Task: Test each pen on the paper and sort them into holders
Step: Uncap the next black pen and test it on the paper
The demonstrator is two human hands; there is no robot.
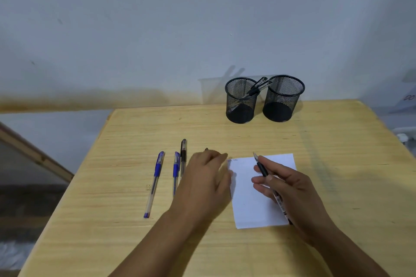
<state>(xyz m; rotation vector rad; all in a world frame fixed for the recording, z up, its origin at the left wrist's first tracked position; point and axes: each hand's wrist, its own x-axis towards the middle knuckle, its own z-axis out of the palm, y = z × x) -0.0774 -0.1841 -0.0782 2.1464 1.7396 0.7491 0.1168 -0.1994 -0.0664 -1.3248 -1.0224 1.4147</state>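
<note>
While the right hand [290, 189] pinches a black pen [262, 167] between thumb and fingers, its tip points up and away over the top of the white paper [249, 204], which lies flat on the tabletop [337, 164]. That grip is closed on the pen's barrel. Just left of the paper, the left hand [204, 177] rests palm down with fingers loosely curled, blurred; whether it holds anything I cannot tell. Beside it lie three capped pens: a black one [183, 153] and two blue ones [176, 168] [155, 182]. Near the far edge stand two black mesh holders, touching; the left holder [240, 108] has pens [258, 86] leaning in it, the right holder [281, 105] looks empty
</note>
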